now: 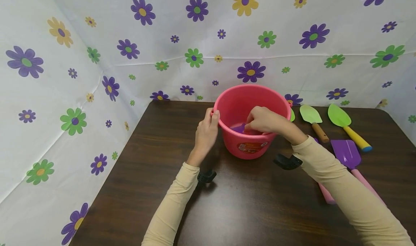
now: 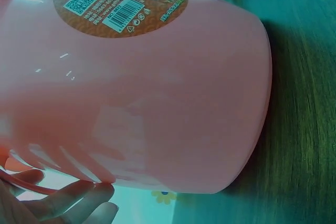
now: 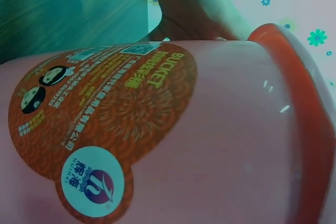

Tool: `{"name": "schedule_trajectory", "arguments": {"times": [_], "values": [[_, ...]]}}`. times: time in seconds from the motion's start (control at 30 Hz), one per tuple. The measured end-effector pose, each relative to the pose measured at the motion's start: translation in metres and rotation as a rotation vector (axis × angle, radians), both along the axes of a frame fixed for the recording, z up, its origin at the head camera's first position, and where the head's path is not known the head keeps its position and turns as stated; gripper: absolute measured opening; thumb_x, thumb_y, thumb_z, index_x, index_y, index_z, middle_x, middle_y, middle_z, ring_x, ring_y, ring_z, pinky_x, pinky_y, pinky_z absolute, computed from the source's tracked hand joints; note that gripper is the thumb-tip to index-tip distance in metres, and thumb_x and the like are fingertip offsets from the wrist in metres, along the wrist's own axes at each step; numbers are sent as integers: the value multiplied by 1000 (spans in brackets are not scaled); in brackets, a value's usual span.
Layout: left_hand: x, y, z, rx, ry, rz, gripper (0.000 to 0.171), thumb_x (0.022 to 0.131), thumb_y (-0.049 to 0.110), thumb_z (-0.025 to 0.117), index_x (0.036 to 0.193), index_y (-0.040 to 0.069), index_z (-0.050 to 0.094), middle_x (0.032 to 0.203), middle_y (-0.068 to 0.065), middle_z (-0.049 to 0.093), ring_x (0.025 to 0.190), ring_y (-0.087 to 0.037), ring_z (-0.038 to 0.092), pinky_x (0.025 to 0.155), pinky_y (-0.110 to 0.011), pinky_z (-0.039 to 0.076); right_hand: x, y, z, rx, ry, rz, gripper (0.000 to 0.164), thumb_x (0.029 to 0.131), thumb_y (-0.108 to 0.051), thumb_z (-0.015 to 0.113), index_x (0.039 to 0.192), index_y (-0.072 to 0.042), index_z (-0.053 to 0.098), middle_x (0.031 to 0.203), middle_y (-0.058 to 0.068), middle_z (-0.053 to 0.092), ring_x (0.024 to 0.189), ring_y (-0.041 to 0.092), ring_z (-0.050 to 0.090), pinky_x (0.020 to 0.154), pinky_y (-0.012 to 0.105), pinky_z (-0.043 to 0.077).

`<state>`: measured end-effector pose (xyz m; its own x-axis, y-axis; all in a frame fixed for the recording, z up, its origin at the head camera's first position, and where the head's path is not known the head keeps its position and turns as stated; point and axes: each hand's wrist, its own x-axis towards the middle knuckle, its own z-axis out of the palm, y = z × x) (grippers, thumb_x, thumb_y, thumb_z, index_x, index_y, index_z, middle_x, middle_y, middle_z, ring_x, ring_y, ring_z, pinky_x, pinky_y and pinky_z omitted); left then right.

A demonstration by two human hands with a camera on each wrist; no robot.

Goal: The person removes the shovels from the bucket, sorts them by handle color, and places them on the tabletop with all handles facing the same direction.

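Note:
A pink bucket stands upright on the dark wooden table, an oval orange label on its front. My left hand holds it at the left rim, by the handle mount; in the left wrist view, fingers bend beside the pink handle loop. My right hand reaches over the front rim into the bucket, its fingers curled at a purple plastic tool low inside. Much of that tool is hidden by the hand and the bucket wall. The right wrist view shows mostly the bucket's labelled side.
Right of the bucket lie a pale green trowel with a wooden handle, a green trowel with a yellow handle, and a purple shovel. Another pink handle shows partly under the right sleeve. A flowered white sheet hangs behind.

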<state>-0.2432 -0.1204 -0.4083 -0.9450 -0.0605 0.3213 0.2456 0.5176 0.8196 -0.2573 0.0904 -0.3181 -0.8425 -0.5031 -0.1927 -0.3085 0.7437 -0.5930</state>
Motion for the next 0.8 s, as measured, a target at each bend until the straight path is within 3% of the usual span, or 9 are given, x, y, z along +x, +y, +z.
{"name": "schedule_trajectory", "arguments": {"times": [0.23, 0.5, 0.8], "values": [[-1, 0, 1, -26, 8, 0, 53, 103, 56, 32, 125, 15, 56, 77, -6, 54, 71, -26, 54, 57, -37, 35, 2, 6, 3, -79, -11, -37, 21, 91, -14, 72, 101, 4, 79, 71, 5, 70, 62, 17, 63, 63, 30, 54], [-1, -1, 1, -29, 20, -19, 51, 105, 53, 33, 125, 13, 56, 76, -5, 52, 67, -23, 50, 54, -35, 33, 2, 12, 6, -119, -22, -8, 20, 91, -12, 70, 100, 2, 80, 67, 4, 66, 60, 18, 60, 62, 28, 53], [-2, -2, 0, -32, 11, -21, 52, 104, 55, 32, 125, 13, 55, 76, -6, 51, 68, -25, 51, 55, -35, 34, 7, 22, 14, -164, 9, -43, 24, 92, -16, 71, 103, 4, 80, 74, 5, 72, 56, 18, 60, 57, 24, 49]]}}
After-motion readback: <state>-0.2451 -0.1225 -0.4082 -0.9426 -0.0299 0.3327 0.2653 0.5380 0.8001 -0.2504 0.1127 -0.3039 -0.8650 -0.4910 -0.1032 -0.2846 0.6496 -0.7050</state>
